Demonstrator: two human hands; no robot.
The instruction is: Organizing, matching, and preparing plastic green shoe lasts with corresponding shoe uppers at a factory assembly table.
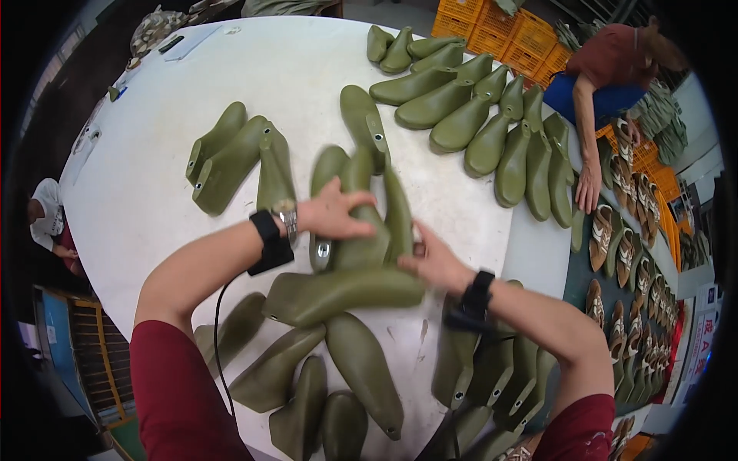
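Note:
Green shoe lasts are gathered in a loose pile under my hands. My left hand [338, 211], fingers spread, lies over a shoe last [361, 250] in the middle of the pile. Beside the pile's right side is my right hand [438, 263], its fingers bent and apart, close to a narrow upright last [397, 215]; whether it touches that last is unclear. Crosswise just below both hands lies another last [346, 296], slightly blurred. A further last [361, 115] points away from me above the pile.
Several lasts stand in rows [484, 146] at the table's far right; a small group [231, 161] is at left, more lie near me. The white table [154, 115] has a curved edge. A co-worker's hand [589, 184] rests at right, beside racked shoes [603, 238]. Orange crates [492, 31] stand behind.

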